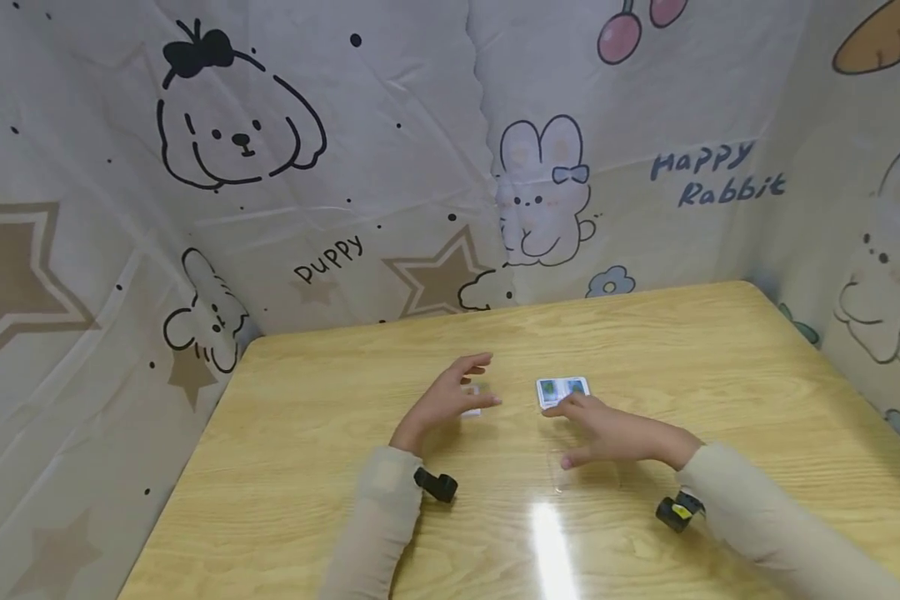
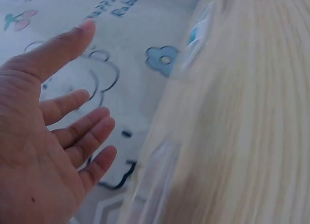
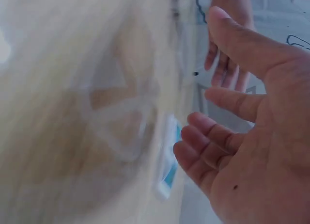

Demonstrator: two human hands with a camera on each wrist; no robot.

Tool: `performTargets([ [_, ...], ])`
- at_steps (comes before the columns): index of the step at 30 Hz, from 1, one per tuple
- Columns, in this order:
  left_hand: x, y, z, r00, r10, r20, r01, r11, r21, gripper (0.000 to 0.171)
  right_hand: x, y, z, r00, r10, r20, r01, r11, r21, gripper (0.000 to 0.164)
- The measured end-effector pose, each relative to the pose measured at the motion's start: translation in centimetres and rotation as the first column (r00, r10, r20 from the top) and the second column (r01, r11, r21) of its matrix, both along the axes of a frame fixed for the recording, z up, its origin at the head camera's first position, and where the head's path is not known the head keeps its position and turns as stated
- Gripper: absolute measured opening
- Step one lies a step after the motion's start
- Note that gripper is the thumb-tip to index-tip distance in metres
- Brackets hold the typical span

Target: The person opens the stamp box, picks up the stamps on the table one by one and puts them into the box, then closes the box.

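A small white-edged stack of what look like cards (image 1: 562, 388), with blue and green pictures on top, lies on the table. My right hand (image 1: 611, 429) hovers beside it, fingers spread and bent a little, holding nothing. Under that hand lies a flat, see-through plastic piece (image 3: 118, 107), blurred in the right wrist view. To the left, my left hand (image 1: 450, 398) is held above the table, palm turned inward and fingers loose. Close to it is a clear plastic object (image 2: 157, 180) with a whitish edge, partly hidden by the hand in the head view.
The wood-grain table (image 1: 307, 500) reaches back to a cloth wall (image 1: 390, 167) printed with cartoon animals and stars. A bright light reflection lies on the tabletop near the front. Each wrist wears a small black camera (image 1: 437, 485).
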State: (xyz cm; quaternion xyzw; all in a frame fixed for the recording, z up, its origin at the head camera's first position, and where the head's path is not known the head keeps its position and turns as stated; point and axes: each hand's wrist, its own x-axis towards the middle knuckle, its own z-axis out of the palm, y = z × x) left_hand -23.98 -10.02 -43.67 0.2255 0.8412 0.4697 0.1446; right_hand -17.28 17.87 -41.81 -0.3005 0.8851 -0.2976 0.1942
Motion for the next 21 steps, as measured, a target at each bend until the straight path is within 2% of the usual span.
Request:
performTargets([
  [7,-0.9,3.8,-1.3,0.999,-0.015,0.046,0.017,0.999,-0.039,0.08,2.0,1.9,-0.4,0.999,-0.025,0.036,0.021,0.996,0.085,0.083],
  [14,-1.5,5.9,-2.6,0.997,-0.009,0.076,0.012,0.999,-0.04,0.08,3.2,2.7,-1.0,0.998,-0.023,-0.055,0.03,0.99,0.14,0.087],
  [17,-1.5,6.6,-2.9,0.998,-0.002,0.059,0.007,0.996,-0.087,0.08,3.4,2.7,-1.5,0.996,-0.024,-0.086,0.036,0.989,0.144,0.082],
  [21,-1.5,7.3,-3.0,1.0,0.009,0.0,-0.009,0.984,-0.18,0.079,3.7,2.6,-1.9,0.992,-0.027,-0.126,0.046,0.987,0.153,0.074],
])
